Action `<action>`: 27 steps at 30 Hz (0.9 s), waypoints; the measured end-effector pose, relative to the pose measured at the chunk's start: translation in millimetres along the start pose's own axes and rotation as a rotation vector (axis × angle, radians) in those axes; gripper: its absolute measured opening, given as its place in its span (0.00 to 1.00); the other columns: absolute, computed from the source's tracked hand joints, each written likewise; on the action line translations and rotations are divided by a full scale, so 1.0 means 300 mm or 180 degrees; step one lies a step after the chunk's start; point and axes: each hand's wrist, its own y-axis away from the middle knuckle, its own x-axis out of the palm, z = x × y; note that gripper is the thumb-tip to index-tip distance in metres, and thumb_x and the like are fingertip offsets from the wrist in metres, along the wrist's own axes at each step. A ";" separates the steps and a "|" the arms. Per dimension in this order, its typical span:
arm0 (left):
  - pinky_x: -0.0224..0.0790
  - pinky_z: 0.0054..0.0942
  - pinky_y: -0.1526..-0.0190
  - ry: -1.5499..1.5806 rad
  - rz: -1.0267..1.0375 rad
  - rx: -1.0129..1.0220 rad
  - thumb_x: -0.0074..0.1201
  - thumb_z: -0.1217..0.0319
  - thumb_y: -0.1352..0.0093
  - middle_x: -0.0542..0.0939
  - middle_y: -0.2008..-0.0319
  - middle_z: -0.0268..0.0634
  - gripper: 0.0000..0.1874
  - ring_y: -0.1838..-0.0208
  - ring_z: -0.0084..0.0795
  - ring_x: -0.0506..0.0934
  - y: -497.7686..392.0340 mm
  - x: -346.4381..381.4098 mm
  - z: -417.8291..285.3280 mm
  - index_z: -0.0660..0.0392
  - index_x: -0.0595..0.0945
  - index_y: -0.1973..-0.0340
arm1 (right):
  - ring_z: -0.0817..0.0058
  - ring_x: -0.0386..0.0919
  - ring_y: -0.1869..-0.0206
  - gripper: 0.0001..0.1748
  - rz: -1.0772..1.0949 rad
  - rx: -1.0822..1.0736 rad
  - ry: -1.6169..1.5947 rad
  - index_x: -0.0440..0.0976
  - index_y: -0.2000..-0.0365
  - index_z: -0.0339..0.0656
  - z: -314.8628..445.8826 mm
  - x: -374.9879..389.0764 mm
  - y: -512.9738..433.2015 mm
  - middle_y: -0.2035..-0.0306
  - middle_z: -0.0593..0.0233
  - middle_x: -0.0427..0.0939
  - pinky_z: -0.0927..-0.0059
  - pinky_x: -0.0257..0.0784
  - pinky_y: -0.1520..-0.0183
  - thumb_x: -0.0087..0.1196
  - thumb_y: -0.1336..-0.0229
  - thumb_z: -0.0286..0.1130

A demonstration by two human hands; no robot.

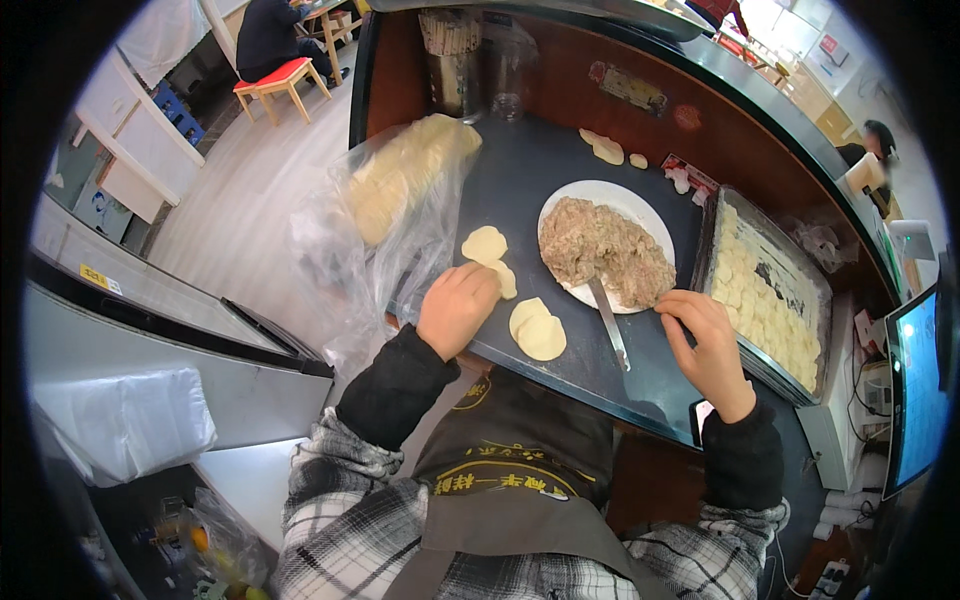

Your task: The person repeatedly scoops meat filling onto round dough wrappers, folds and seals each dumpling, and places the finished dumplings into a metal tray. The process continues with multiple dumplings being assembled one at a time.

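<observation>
On the dark counter, a white plate (663, 217) holds a mound of minced meat filling (600, 244), with a flat metal spatula (610, 322) stuck in it, its handle towards me. My right hand (701, 349) touches or hovers at the plate's right rim, thumb near the index finger; whether it pinches anything is too small to tell. My left hand (459, 307) rests by round dough wrappers (501, 279), its fingertips at their edge; what lies under them is hidden. Two more overlapping wrappers (541, 337) lie between my hands. A clear plastic bag (409, 180) holds many stacked wrappers.
A metal tray (772, 217) of small formed dough pieces (765, 307) stands at the right, near a monitor (916, 390). Dough scraps (604, 148) lie by the back wall. A container of chopsticks (452, 67) stands behind. A seated person (270, 37) is at the far left.
</observation>
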 end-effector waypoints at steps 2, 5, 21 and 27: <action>0.74 0.36 0.57 0.0265 -0.0124 -0.0459 0.61 0.76 0.38 0.82 0.64 0.43 0.10 0.59 0.43 0.81 0.002 0.019 0.012 0.62 0.80 0.61 | 0.61 0.77 0.56 0.07 0.0037 0.0098 -0.0084 0.78 0.64 0.37 0.005 0.025 0.011 0.59 0.61 0.81 0.63 0.69 0.53 0.59 0.46 0.21; 0.74 0.31 0.62 0.1220 -0.0400 -0.1682 0.55 0.74 0.30 0.83 0.68 0.44 0.07 0.67 0.39 0.82 -0.008 0.022 0.029 0.66 0.80 0.60 | 0.60 0.78 0.58 0.07 0.0047 0.0100 -0.0152 0.78 0.64 0.37 0.009 0.051 0.028 0.59 0.60 0.81 0.63 0.70 0.56 0.58 0.45 0.21; 0.69 0.35 0.37 0.5838 -0.0147 -0.3398 0.43 0.69 0.21 0.77 0.42 0.46 0.20 0.40 0.36 0.76 -0.019 -0.076 -0.213 0.70 0.72 0.39 | 0.68 0.79 0.72 0.06 -0.0122 0.0753 -0.2031 0.77 0.65 0.34 0.274 0.318 -0.108 0.66 0.57 0.81 0.71 0.73 0.68 0.60 0.41 0.25; 0.70 0.28 0.41 0.4934 -0.0208 -0.3109 0.47 0.73 0.22 0.78 0.45 0.47 0.18 0.44 0.31 0.78 0.012 -0.098 -0.255 0.74 0.74 0.42 | 0.68 0.78 0.75 0.08 -0.0371 0.1229 -0.2721 0.77 0.67 0.34 0.313 0.407 -0.138 0.73 0.57 0.79 0.71 0.71 0.71 0.60 0.40 0.30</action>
